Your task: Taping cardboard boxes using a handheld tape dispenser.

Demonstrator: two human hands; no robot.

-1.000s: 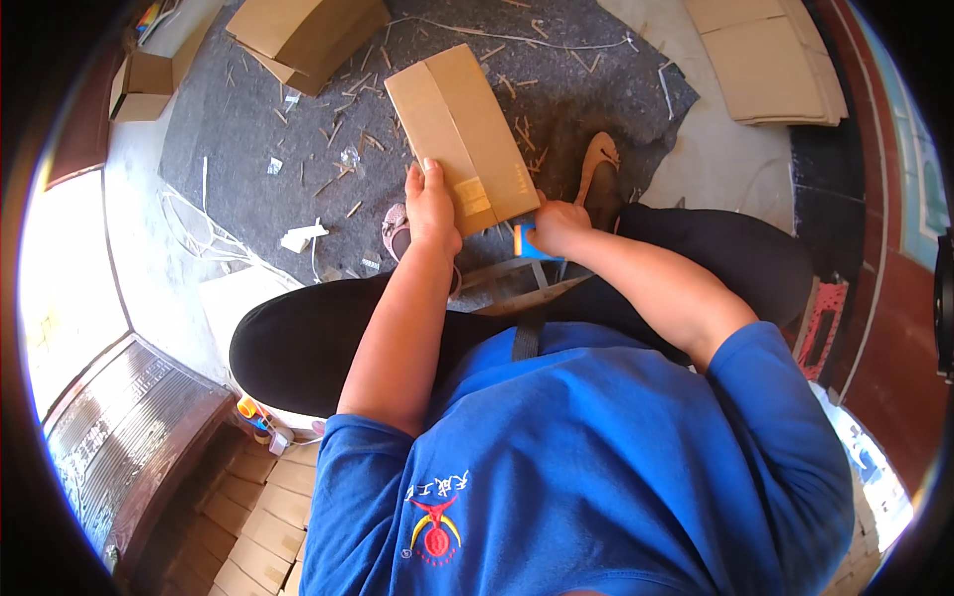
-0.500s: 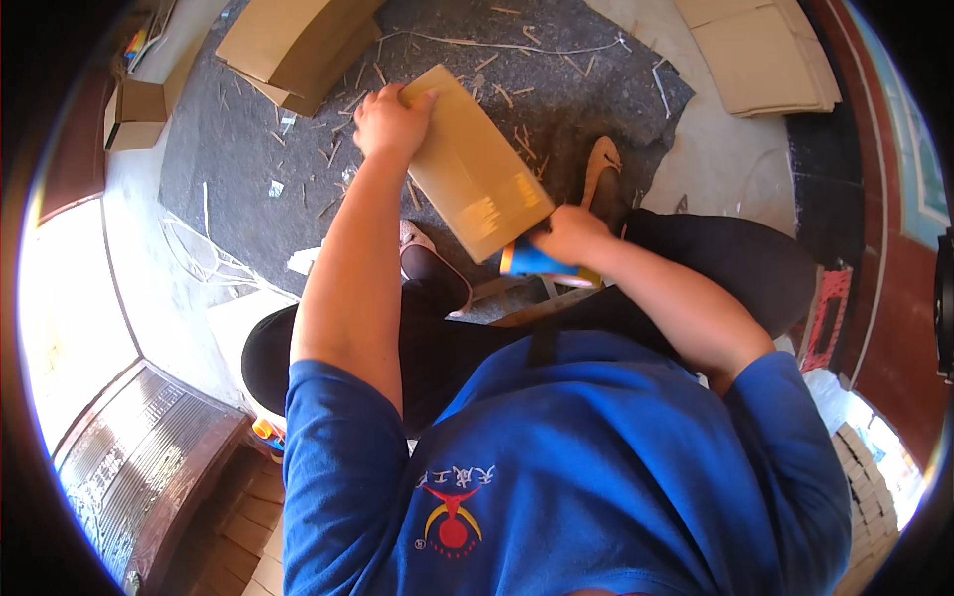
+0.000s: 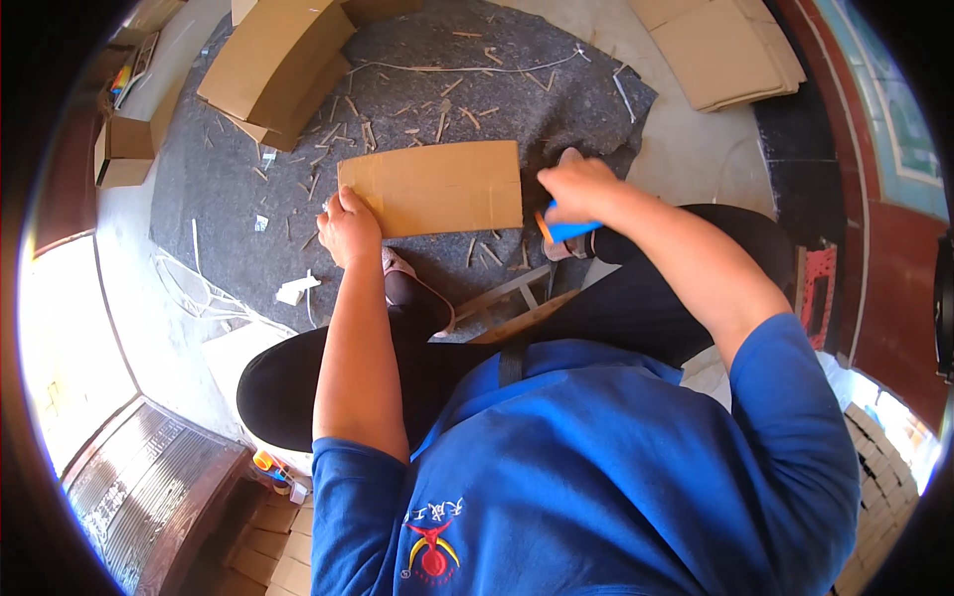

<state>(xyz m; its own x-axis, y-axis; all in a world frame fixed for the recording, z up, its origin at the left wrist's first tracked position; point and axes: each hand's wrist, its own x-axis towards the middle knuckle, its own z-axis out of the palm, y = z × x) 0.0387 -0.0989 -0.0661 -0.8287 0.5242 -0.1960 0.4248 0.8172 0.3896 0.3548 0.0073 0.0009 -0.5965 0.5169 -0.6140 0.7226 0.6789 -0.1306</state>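
A flat brown cardboard sheet (image 3: 437,187) lies across the dark grey floor mat (image 3: 417,89) in front of me. My left hand (image 3: 348,226) grips its lower left corner. My right hand (image 3: 576,189) is at the sheet's right edge, closed around a blue-handled cutter (image 3: 566,230) with an orange tip pointing toward the cardboard. My legs in black trousers stretch out below the sheet.
Folded cardboard boxes (image 3: 278,65) lie at the mat's upper left, and a stack of flat cardboard (image 3: 725,50) sits at the upper right. Cardboard strips and scraps litter the mat. A small open box (image 3: 124,149) stands at the left. A wooden piece (image 3: 517,308) lies by my legs.
The cardboard has swung from a tilted, lifted position down to lie level on the mat. My left hand shifted from its top edge to its lower left corner; my right hand moved up to its right edge.
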